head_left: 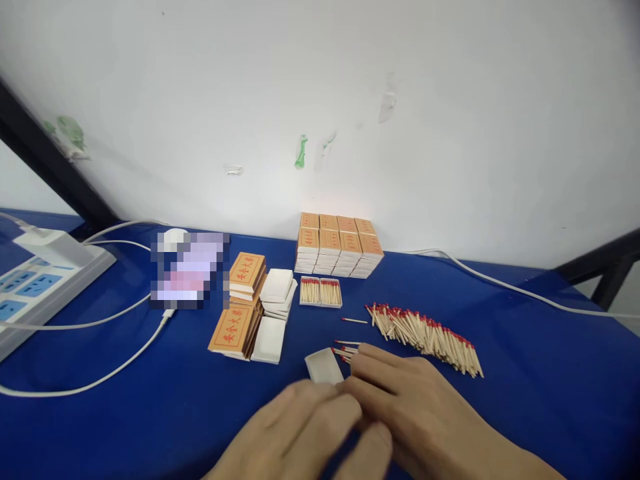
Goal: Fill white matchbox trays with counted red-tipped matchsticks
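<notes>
Both my hands meet low in the middle of the blue table. My left hand (305, 433) is curled, its fingertips touching a small white matchbox tray (324, 366). My right hand (410, 407) lies beside it with fingers pressed together over a few red-tipped matches (345, 348) at the tray's right edge. What the fingers pinch is hidden. A long heap of loose matches (425, 333) lies just beyond my right hand. One single match (355, 321) lies apart.
Stacked orange matchboxes (337, 245) stand by the wall. Two filled trays (321, 292) lie in front of them. Orange sleeves (239, 307) and empty white trays (274, 313) sit to the left. A power strip (35, 280) and white cables (100, 380) occupy the left side.
</notes>
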`<state>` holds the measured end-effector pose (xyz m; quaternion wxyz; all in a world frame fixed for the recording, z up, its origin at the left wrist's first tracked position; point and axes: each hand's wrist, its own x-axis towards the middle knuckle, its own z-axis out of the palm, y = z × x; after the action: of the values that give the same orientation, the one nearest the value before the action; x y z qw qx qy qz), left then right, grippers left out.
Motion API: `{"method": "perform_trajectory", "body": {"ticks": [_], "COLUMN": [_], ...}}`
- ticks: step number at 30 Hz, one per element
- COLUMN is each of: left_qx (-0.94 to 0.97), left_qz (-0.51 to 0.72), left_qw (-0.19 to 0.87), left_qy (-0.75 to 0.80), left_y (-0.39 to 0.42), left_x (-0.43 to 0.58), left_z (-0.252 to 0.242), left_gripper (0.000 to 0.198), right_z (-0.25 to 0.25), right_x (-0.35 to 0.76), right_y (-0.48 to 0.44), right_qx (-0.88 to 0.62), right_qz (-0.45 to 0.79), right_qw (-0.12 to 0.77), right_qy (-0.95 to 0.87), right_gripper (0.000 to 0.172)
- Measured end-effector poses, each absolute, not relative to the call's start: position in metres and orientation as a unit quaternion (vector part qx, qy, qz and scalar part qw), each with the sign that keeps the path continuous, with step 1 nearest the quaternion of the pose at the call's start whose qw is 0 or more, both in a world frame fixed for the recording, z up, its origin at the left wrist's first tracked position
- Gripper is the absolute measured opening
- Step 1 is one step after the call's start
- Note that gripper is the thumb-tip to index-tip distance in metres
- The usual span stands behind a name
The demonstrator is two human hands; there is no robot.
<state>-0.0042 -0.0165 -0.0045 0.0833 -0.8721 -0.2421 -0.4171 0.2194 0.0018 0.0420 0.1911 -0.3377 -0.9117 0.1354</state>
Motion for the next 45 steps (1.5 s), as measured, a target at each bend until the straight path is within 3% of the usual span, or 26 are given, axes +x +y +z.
{"method": "perform_trajectory", "body": {"ticks": [4,8,15,20,24,33,45], "left_qx": [-0.863,-0.892,-0.904,-0.903,-0.899,-0.888,-0.897], "left_qz": [-0.399,-0.315,-0.27,-0.261,-0.262,-0.287,-0.272], "left_qw": [0.083,0.057,0.072,0.076,0.083,0.07,0.069], "left_qy": [-0.3,-0.32,-0.325,-0.333,-0.342,-0.353,-0.34], "left_y": [-0.018,-0.018,-0.011,-0.015,-0.017,-0.015,-0.012], "left_x": [-0.003,-0.004,-0.006,-0.009,-0.009,-0.003,-0.003], "left_z": [-0.009,-0.008,-0.016,-0.021,-0.02,-0.017,-0.008], "left_gripper": [0.037,0.036,0.039,0.034,0.033,0.031,0.037], "right_z": [0.049,0.049,0.028,0.013,0.005,0.017,0.015], "right_x": [0.237,0.243,0.244,0.239,0.227,0.223,0.211], "right_y": [0.014,0.032,0.029,0.019,0.013,0.011,0.009], "right_qx": [-0.416,-0.553,-0.528,-0.563,-0.603,-0.618,-0.619], "right_qz": [0.271,0.228,0.184,0.113,0.059,0.126,0.152], "right_qw": [0.182,0.19,0.162,0.19,0.225,0.283,0.279], "right_qy": [-0.849,-0.778,-0.813,-0.796,-0.763,-0.722,-0.718], "right_gripper": [0.002,0.004,0.006,0.023,0.027,0.033,0.031]}}
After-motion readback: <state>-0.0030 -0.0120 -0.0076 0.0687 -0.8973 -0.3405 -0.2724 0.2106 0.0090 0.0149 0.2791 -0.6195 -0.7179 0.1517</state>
